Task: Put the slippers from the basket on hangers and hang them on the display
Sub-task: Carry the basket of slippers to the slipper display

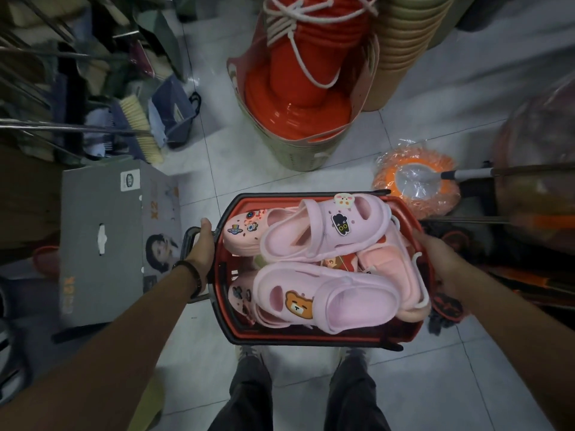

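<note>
A red basket with a black rim (311, 335) is held above the tiled floor in front of me. Several pink slippers lie piled in it. One on top carries a black charm (323, 231); another nearer me shows a bear charm (323, 298). Peach-pink slippers (241, 233) lie under them. My left hand (202, 248) grips the basket's left side by a black handle. My right hand (435, 256) holds the right side, its fingers hidden behind the rim. No hangers or display are in view.
A grey cardboard box (102, 241) stands at the left. Stacked red basins (298, 98) and tan buckets (410, 42) stand ahead. An orange mop head in plastic (417, 181) lies at the right. Brooms and dustpans (140, 129) crowd the far left. My legs are below.
</note>
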